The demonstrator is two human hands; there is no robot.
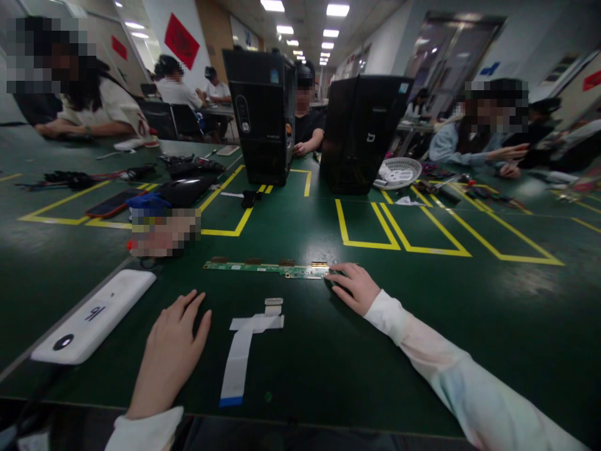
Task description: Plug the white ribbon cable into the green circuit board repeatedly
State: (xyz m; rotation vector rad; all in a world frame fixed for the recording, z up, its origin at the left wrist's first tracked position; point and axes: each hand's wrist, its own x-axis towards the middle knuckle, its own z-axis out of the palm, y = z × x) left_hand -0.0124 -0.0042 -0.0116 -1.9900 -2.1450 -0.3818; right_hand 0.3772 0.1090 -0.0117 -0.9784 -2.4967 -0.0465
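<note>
The right hand (355, 288), fingers loosely spread, touches one end of the thin green board (263, 269) on the table (357, 376), the left hand (169, 351) is open and empty near the white ribbon (236, 365), and moving the board needs gentle fingers.

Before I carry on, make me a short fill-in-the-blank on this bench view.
The ____ hand is at one end of the green circuit board.
The white ribbon cable has a ____ tip nearest the table edge.
The tape outlines on the table are ____.

Missing words: right; blue; yellow.
</note>
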